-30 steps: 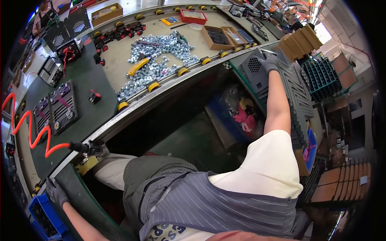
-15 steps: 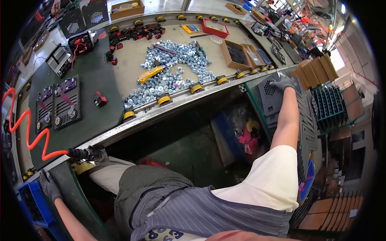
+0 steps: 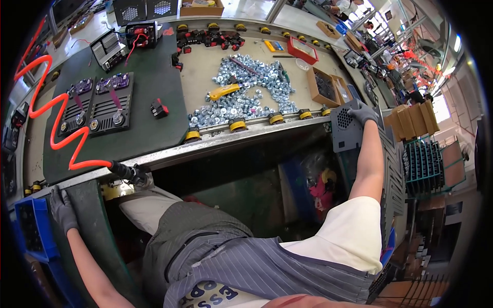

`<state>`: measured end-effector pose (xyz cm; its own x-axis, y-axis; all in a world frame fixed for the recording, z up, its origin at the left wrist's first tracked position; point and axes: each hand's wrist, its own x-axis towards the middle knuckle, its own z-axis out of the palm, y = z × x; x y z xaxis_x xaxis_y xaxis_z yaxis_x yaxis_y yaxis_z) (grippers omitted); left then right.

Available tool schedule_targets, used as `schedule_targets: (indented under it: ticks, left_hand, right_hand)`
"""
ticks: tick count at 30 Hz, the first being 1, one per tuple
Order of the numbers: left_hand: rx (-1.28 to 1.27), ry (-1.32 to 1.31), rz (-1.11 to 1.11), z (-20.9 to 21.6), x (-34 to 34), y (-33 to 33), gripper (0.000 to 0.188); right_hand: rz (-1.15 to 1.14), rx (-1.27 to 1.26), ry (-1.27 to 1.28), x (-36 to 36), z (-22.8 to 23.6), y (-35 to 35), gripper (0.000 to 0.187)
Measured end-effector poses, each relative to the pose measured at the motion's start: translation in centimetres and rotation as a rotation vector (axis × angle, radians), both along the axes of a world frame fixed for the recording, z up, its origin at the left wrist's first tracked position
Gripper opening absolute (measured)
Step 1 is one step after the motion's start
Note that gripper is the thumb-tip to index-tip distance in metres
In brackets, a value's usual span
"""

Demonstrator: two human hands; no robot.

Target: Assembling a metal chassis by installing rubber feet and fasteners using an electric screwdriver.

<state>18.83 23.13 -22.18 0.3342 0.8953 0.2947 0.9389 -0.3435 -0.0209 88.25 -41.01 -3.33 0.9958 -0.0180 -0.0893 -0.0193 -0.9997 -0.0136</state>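
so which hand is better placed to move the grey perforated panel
Probably the right hand: its fingers are on the grey perforated panel. The left hand lies flat across on the far left, beside the blue bin, well away from it.

R hand, 2 o'clk: thumb out of sight, can't tell its grip below. Covers panel's 1 o'clk corner. Stack, 3 o'clk: part blocked by R forearm + panel. Pink stuff, 4 o'clk: too dim/blurred to ID. L forearm, 8 o'clk: cut by btm edge. Bin, 8 o'clk: contents too dark. Hose: far end lost in dark rim, 10 o'clk. Carton, nr 12: cut by top edge. Worker, 1 o'clk: cut off, tiny.
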Motion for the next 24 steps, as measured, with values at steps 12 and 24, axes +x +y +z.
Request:
schedule_targets:
  ticks: [12, 24]
  left_hand:
    - [0.081, 0.058, 0.025, 0.0, 0.9, 0.1, 0.046]
    - [-0.269, -1.082, -0.044, 4.1, 1.3, -5.6, 0.035]
  right_hand:
    - [0.047, 0.427, -0.522, -4.1, -5.2, -1.6, 0.039]
    - [0.889, 1.417, -0.147, -23.6, -3.5, 8.0, 0.068]
